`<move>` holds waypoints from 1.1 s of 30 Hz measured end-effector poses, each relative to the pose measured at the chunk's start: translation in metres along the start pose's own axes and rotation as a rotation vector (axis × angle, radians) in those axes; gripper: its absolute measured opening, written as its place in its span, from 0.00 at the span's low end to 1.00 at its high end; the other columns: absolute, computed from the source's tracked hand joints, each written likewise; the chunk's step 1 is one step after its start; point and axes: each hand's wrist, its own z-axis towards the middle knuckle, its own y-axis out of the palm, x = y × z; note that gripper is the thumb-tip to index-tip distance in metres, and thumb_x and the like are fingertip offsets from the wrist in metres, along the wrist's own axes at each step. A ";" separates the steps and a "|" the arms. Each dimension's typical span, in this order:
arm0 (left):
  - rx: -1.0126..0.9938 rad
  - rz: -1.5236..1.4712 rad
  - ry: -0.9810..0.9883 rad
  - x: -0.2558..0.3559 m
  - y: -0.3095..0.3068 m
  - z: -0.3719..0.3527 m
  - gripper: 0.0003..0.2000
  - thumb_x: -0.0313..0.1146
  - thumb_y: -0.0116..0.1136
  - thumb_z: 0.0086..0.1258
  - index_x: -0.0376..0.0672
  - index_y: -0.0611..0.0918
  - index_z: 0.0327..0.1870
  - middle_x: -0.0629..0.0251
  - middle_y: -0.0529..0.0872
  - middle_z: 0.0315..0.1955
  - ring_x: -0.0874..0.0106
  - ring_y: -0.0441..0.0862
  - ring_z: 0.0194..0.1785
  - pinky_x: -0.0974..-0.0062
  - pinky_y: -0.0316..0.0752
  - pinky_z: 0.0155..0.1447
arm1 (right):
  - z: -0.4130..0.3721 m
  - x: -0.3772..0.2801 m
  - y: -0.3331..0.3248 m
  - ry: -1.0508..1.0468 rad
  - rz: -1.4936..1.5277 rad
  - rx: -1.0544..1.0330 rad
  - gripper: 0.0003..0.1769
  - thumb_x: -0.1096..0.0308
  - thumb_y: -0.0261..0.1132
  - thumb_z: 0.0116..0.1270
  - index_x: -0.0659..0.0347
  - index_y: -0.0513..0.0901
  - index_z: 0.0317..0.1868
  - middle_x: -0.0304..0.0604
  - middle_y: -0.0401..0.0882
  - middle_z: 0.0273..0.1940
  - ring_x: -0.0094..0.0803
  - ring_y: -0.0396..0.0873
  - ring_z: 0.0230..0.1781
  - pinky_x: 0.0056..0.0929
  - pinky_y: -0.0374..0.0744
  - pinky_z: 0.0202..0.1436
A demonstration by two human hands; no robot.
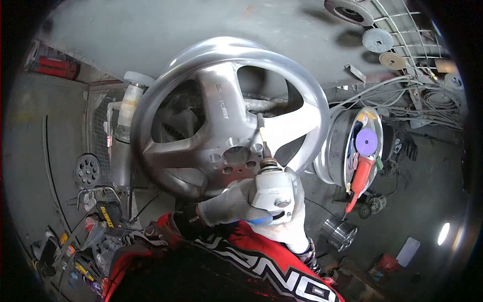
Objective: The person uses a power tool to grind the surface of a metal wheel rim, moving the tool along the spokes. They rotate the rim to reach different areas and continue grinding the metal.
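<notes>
A bare metal five-spoke wheel rim (220, 103) stands tilted before me, with a round hub hole and several bolt holes. My left hand (229, 202), in a grey glove, is wrapped round the left side of a white power tool (275, 194). My right hand (294, 221), in a white glove, grips the same tool from the right and below. The tool's thin bit (261, 128) points up to the spoke edge near the hub, at a window between two spokes. Whether its tip touches the metal is hard to tell.
On the right, a second rim (334, 146) holds a red grinder (361, 173) and a purple disc (366, 142). Discs and cables hang at upper right. A machined metal cylinder (338, 231) lies lower right. Left are a pale canister (130, 108) and cluttered tools.
</notes>
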 end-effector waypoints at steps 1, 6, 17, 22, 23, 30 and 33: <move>0.003 -0.001 -0.002 0.003 0.001 -0.003 0.30 0.31 0.76 0.62 0.40 0.78 0.66 0.65 0.86 0.59 0.73 0.82 0.62 0.69 0.74 0.71 | 0.002 -0.001 0.002 0.056 0.097 -0.005 0.60 0.55 0.86 0.48 0.66 0.62 0.76 0.50 0.83 0.59 0.40 0.85 0.58 0.39 0.81 0.64; 0.034 -0.277 -0.054 0.008 -0.002 -0.007 0.29 0.33 0.76 0.63 0.41 0.79 0.66 0.64 0.86 0.58 0.74 0.82 0.61 0.71 0.73 0.71 | 0.002 0.005 0.005 0.056 0.117 0.016 0.60 0.56 0.86 0.48 0.66 0.61 0.76 0.50 0.83 0.60 0.41 0.86 0.57 0.39 0.81 0.65; 0.020 -0.191 -0.078 0.020 -0.009 -0.016 0.29 0.32 0.75 0.60 0.45 0.79 0.65 0.62 0.84 0.58 0.63 0.80 0.64 0.62 0.71 0.73 | -0.007 -0.016 0.007 -0.290 -0.286 -0.078 0.59 0.52 0.85 0.47 0.66 0.64 0.75 0.54 0.83 0.60 0.47 0.85 0.60 0.43 0.80 0.65; 0.005 -0.414 -0.107 0.037 -0.013 -0.017 0.31 0.31 0.77 0.58 0.40 0.78 0.65 0.63 0.85 0.56 0.74 0.81 0.59 0.71 0.76 0.68 | -0.002 -0.007 0.003 -0.431 -0.345 -0.105 0.60 0.51 0.86 0.47 0.66 0.65 0.75 0.56 0.83 0.60 0.49 0.85 0.60 0.45 0.81 0.65; -0.001 -0.424 -0.119 0.037 -0.012 -0.016 0.31 0.32 0.77 0.58 0.40 0.78 0.65 0.64 0.85 0.56 0.75 0.81 0.59 0.71 0.76 0.68 | -0.001 -0.004 0.001 -0.474 -0.364 -0.110 0.60 0.50 0.86 0.47 0.66 0.65 0.75 0.56 0.83 0.60 0.49 0.85 0.60 0.45 0.81 0.64; 0.030 0.125 0.011 0.003 0.003 0.001 0.32 0.32 0.78 0.58 0.41 0.78 0.65 0.65 0.85 0.57 0.74 0.82 0.58 0.70 0.76 0.68 | 0.007 0.031 -0.035 0.022 -0.167 -0.044 0.60 0.49 0.87 0.46 0.66 0.66 0.73 0.53 0.84 0.58 0.46 0.86 0.57 0.43 0.82 0.63; 0.034 -0.172 -0.012 0.012 0.012 0.011 0.26 0.29 0.76 0.57 0.43 0.82 0.60 0.60 0.85 0.56 0.63 0.82 0.61 0.64 0.74 0.70 | 0.002 0.018 -0.038 0.295 0.311 -0.066 0.56 0.51 0.87 0.48 0.65 0.67 0.72 0.48 0.84 0.57 0.38 0.85 0.56 0.37 0.81 0.64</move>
